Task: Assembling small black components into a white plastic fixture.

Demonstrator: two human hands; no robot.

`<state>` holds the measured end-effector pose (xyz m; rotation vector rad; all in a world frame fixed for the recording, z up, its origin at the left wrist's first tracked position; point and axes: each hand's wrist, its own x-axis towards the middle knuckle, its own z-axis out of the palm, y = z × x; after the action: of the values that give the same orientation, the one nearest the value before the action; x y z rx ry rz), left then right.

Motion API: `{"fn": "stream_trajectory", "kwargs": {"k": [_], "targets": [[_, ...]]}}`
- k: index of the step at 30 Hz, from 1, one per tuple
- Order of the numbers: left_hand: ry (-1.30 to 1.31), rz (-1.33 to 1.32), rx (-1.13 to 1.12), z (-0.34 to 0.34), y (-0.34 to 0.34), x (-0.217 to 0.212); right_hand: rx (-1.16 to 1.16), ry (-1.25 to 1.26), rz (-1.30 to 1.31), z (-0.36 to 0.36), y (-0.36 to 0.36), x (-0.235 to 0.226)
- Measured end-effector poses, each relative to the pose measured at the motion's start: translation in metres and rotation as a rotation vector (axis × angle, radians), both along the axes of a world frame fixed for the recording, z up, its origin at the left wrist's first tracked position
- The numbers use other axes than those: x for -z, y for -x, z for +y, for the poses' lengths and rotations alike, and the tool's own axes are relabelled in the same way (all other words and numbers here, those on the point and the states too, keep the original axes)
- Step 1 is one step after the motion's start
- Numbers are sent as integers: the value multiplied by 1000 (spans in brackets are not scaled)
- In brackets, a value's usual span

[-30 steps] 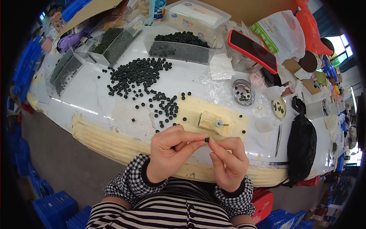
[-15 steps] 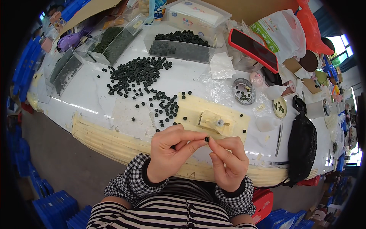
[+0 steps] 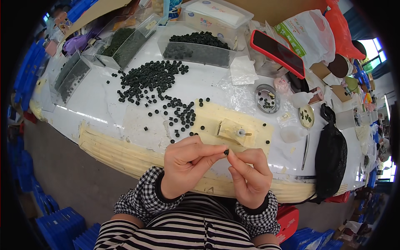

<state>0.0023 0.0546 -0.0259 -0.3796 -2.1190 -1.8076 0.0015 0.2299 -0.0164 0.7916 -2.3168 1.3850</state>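
Observation:
A small black grooved round part (image 3: 226, 152) is held in front of me, over the table's near edge. My left hand (image 3: 182, 164) is closed and pinches it between thumb and index finger. My right hand (image 3: 252, 177) is closed too, with a fingertip against the part's right side and the other fingers curled. Just beyond my hands stands a yellow-taped block (image 3: 228, 130) with a thin metal pin (image 3: 248, 134) pointing right. Many matching black parts lie in a loose heap (image 3: 150, 78), and several are scattered toward my left hand.
A clear bin of black parts (image 3: 200, 55) stands behind the heap, with a clear bin of dark green pieces (image 3: 121, 48) to its left. On the right are a red-cased phone (image 3: 278, 54), a round glass dish (image 3: 266, 100), tweezers (image 3: 306, 152) and a black mesh bag (image 3: 330, 160).
The small black part has turned slightly between my fingertips. Both hands stay in nearly the same place.

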Motion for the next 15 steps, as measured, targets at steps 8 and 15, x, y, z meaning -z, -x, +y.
{"fn": "stream_trajectory", "kwargs": {"k": [8, 15], "targets": [[16, 3, 3, 0, -1, -3, -10, 21, -27, 1, -1, 1], [18, 7, 7, 1, -1, -3, -30, 57, -51, 2, 0, 1]]}}
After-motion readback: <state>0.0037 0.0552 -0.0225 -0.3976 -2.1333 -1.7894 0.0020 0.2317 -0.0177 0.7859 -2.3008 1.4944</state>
